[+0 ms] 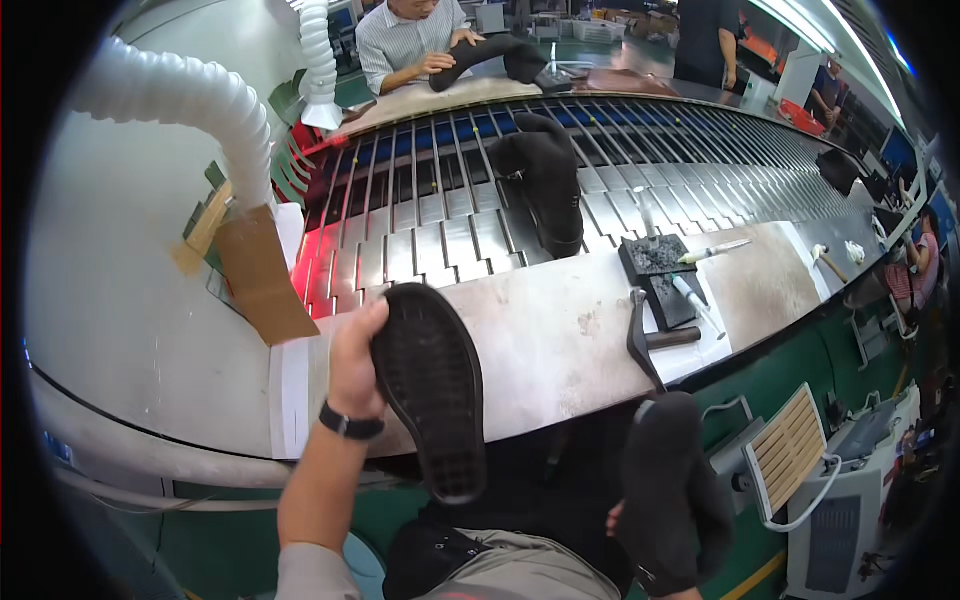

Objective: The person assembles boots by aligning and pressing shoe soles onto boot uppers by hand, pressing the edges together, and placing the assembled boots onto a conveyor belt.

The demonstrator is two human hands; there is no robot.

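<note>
Near side of desk [540,350]: right hand [614,520], mostly hidden, fingers clamped on dark boot upper [665,470]. Left hand [355,365] grips black sole [428,375] at desk's near edge; pieces apart, seemingly unjoined so far. Beyond desk: another boot [552,190] on conveyor [440,238].

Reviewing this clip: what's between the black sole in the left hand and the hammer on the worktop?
In the head view, only a stretch of pale, smudged worktop shows between the black sole and the hammer.
</note>
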